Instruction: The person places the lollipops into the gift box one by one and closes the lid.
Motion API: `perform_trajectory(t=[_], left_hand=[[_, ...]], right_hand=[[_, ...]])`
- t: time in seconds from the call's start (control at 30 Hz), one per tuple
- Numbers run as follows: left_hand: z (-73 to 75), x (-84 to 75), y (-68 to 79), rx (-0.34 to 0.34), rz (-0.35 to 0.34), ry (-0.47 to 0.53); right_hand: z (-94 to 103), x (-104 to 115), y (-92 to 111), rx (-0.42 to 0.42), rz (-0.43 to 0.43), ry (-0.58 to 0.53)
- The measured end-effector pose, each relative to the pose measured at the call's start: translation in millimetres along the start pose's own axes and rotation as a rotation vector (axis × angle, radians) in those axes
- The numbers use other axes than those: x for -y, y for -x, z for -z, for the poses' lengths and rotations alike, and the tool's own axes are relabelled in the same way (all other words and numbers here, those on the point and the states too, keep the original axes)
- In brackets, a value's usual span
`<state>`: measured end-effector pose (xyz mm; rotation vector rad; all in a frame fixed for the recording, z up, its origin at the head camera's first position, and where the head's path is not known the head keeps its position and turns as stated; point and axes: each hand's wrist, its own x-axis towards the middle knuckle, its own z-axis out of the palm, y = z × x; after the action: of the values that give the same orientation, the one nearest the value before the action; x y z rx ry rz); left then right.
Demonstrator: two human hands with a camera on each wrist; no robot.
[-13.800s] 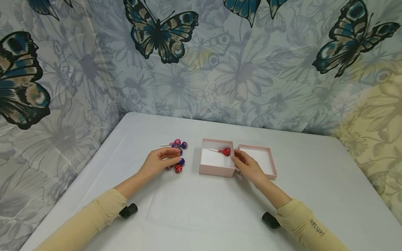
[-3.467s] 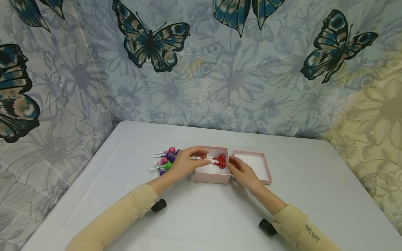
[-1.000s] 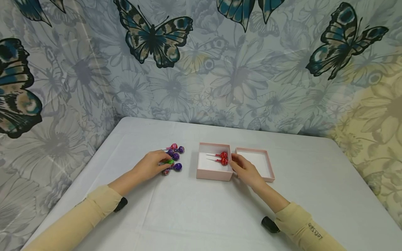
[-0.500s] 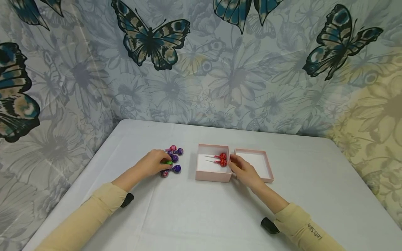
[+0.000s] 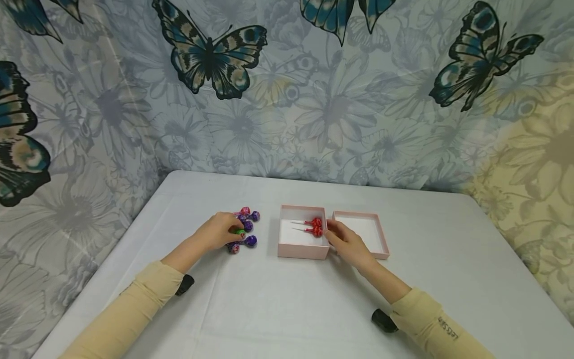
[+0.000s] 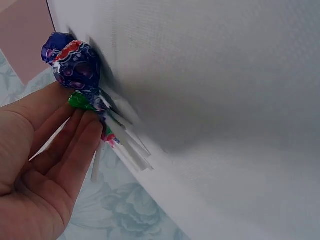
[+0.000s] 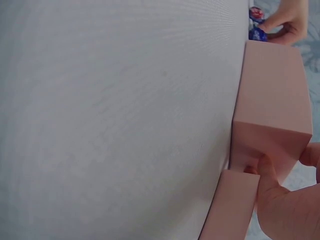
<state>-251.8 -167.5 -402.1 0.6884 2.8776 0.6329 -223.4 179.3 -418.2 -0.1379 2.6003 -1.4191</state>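
My left hand is at a loose pile of wrapped lollipops, its thumb and fingertips pinching a green lollipop. Purple lollipops and a pink one lie around it, and white sticks poke out past the fingers in the left wrist view. My right hand grips the right wall of an uncovered pink box, with the thumb on the outside. Inside the box two red lollipops lie side by side, sticks towards the left.
A pink box lid with a white inside lies just right of the box, its hollow side up, partly behind my right hand. All of it rests on a white-covered table. A butterfly-patterned cloth hangs behind.
A second red lollipop has joined the first in the box since the oldest frame. My left hand has gone from over the box back left to the pile; my right hand stays at the box.
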Motion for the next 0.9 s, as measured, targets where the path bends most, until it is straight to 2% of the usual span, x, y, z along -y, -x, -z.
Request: perform_trajectory(t=[0.23, 0.47, 0.63, 0.9], left_hand=[[-1.4, 2.8, 2.4, -0.025, -0.022, -0.017], [-5.3, 7.1, 6.2, -0.099, -0.05, -0.027], [-8.1, 10.0, 10.8, -0.144, -0.049, 0.02], [-10.0, 11.4, 21.3, -0.209, -0.037, 0.148]], right_hand=[[-0.1, 1.0, -0.5, 0.004, 0.0, -0.011], [-0.7, 1.6, -1.1, 0.001, -0.01, -0.008], [-1.2, 1.9, -0.5, 0.001, -0.008, -0.007], [-1.1, 0.1, -0.4, -0.003, -0.007, -0.021]])
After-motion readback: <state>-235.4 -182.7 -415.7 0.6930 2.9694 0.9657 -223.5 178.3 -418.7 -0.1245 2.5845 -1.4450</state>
